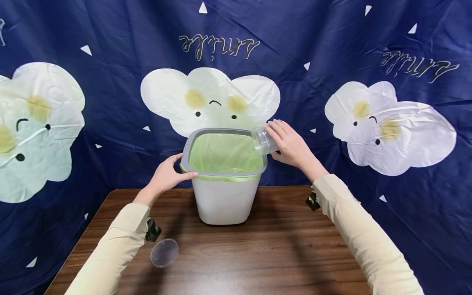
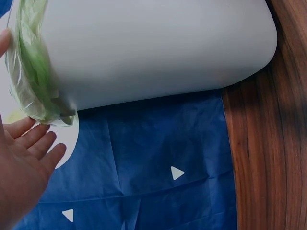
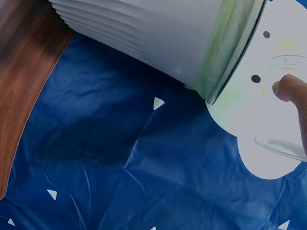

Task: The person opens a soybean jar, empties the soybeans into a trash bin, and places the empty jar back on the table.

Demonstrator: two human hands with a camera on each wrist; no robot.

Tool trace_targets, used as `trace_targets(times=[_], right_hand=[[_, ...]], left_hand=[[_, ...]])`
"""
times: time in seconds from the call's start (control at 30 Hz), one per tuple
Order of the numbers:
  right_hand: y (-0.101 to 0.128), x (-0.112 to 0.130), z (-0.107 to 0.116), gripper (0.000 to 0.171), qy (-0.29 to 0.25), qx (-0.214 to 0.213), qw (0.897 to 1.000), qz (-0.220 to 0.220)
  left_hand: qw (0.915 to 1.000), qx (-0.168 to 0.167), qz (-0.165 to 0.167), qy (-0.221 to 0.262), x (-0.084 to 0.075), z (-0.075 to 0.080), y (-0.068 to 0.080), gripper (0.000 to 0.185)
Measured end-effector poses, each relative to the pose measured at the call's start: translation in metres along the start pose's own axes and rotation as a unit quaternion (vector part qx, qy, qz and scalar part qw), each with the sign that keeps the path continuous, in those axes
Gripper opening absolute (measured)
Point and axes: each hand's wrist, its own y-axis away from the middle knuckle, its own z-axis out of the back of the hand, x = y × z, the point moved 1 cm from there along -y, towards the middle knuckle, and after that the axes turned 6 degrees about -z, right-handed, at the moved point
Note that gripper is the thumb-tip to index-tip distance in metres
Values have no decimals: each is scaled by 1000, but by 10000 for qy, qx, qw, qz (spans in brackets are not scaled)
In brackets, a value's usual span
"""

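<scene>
A white trash bin (image 1: 225,200) with a grey rim stands on the table, lined with a light green bag (image 1: 225,153). My left hand (image 1: 164,176) holds the bin's left front corner, thumb on the front rim and fingers along the side. In the left wrist view those fingers touch the bag's folded edge (image 2: 33,72). My right hand (image 1: 289,145) grips a clear jar (image 1: 262,141), tilted over the bin's right rim with one end toward the inside. In the right wrist view the jar (image 3: 278,143) is partly cut off, with a finger across it.
A clear round lid-like disc (image 1: 164,253) lies on the brown wooden table (image 1: 258,262), near the left forearm. Behind the table hangs a dark blue cloth (image 1: 295,32) with white clouds and triangles.
</scene>
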Motion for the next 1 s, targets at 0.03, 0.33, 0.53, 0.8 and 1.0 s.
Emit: trace_targets(times=[0.03, 0.33, 0.53, 0.8, 1.0], right_hand=[[2, -1, 1, 84, -20, -41, 10000, -60], [23, -9, 10, 84, -81, -128, 9986, -500], [38, -12, 14, 87, -102, -237, 9976, -636], [52, -16, 17, 84, -333, -529, 9913, -1155], [66, -14, 15, 83, -500, -663, 9854, -1489]], left_hand=[[10000, 5, -7, -5, 0, 0, 0, 97], [10000, -8, -3, 3, 2, -1, 1, 98], [10000, 3, 12, -1, 2, -1, 1, 98], [10000, -14, 15, 14, 2, -1, 1, 98], [10000, 9, 28, 29, 0, 0, 2, 98]])
